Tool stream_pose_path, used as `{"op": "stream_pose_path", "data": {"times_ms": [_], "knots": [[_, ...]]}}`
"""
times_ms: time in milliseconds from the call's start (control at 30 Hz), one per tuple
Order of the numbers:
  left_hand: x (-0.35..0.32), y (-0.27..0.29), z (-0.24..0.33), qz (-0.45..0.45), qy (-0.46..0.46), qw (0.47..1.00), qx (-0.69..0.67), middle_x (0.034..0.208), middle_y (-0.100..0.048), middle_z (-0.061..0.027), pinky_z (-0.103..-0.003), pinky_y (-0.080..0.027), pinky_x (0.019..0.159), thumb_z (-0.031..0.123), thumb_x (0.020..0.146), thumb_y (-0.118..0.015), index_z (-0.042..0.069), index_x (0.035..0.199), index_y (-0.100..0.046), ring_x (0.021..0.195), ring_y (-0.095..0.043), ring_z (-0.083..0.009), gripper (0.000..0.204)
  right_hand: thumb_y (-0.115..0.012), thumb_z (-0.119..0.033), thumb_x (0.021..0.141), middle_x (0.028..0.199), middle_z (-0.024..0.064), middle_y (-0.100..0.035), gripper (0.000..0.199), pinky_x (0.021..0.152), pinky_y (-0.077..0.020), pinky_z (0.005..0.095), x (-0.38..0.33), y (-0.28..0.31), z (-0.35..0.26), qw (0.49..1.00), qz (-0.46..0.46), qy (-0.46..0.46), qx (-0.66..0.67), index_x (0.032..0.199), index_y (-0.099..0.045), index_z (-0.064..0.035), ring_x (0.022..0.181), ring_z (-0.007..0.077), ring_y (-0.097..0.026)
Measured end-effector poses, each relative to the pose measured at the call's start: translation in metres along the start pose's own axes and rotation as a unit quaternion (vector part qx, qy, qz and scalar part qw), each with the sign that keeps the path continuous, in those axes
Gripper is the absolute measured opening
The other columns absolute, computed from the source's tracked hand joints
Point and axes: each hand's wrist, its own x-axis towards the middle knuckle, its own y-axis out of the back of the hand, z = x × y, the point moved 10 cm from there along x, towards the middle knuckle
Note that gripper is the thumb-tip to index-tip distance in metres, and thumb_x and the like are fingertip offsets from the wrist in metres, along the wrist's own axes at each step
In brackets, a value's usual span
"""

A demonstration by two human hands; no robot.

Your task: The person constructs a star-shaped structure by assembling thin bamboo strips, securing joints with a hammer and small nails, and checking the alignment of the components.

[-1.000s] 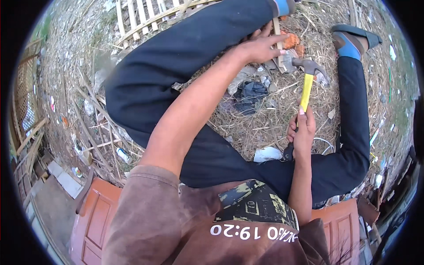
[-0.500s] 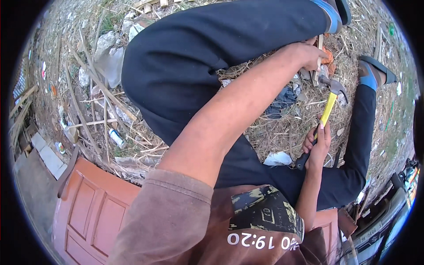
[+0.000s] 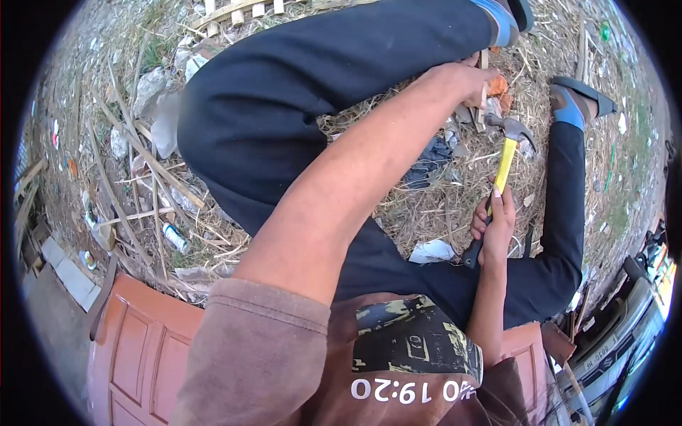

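My right hand [image 3: 497,220] grips the dark lower part of a claw hammer [image 3: 506,165] with a yellow and black handle. The hammer's metal head lies close beside the lower end of a thin wooden slat [image 3: 481,117]. Reaching across past my bent knee, my left hand [image 3: 465,84] is closed around the slat; some of its fingers are hidden. A chunk of orange brick [image 3: 499,86] sits by those fingers. Whether the hammer head touches the wood, I cannot tell.
My sandalled feet, one with a blue strap [image 3: 568,113], flank the work. Dry straw, black plastic [image 3: 428,162] and a white scrap [image 3: 432,251] litter the ground. Wooden sticks [image 3: 167,174] and a can [image 3: 176,238] lie left. A reddish panelled door [image 3: 145,341] is under me; slatted wood [image 3: 238,11] lies beyond.
The whole scene has shifted left and slightly up in view. Both hands keep their grips, and the hammer head stays near the slat's end.
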Motion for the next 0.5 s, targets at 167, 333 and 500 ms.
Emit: {"op": "stream_pose_path", "data": {"times_ms": [167, 333, 500], "knots": [[-0.013, 0.01, 0.005, 0.009, -0.015, 0.998, 0.057, 0.159, 0.001, -0.0268, -0.045, -0.012, 0.12, 0.051, 0.077, -0.076, 0.037, 0.153, -0.022, 0.148, -0.003, -0.0426, 0.095, -0.041, -0.024, 0.105, 0.066, -0.0027, -0.039, 0.031, 0.039, -0.0272, 0.0181, 0.002, 0.006, 0.002, 1.0, -0.003, 0.01, -0.001, 0.131, -0.047, -0.0093, 0.047, 0.0027, -0.033], [-0.024, 0.017, -0.003, 0.002, 0.041, 0.993, 0.114, 0.16, -0.002, -0.0231, -0.046, -0.011, 0.12, 0.054, 0.081, -0.071, 0.038, 0.154, -0.017, 0.148, -0.002, -0.0417, 0.093, -0.041, -0.026, 0.105, 0.065, -0.0047, -0.038, 0.031, 0.04, -0.0278, 0.0174, 0.011, 0.01, -0.008, 0.999, -0.029, 0.014, -0.02, 0.132, -0.047, -0.0115, 0.046, 0.0015, -0.032], [-0.028, 0.017, 0.006, -0.015, 0.037, 0.99, 0.133, 0.161, -0.002, -0.0206, -0.046, -0.01, 0.12, 0.056, 0.084, -0.067, 0.038, 0.155, -0.014, 0.148, -0.001, -0.0419, 0.091, -0.041, -0.027, 0.106, 0.065, -0.0048, -0.039, 0.028, 0.04, -0.0278, 0.0176, 0.012, 0.023, -0.037, 0.996, -0.018, 0.079, 0.048, 0.127, -0.049, -0.0117, 0.046, 0.0016, -0.032]]}}
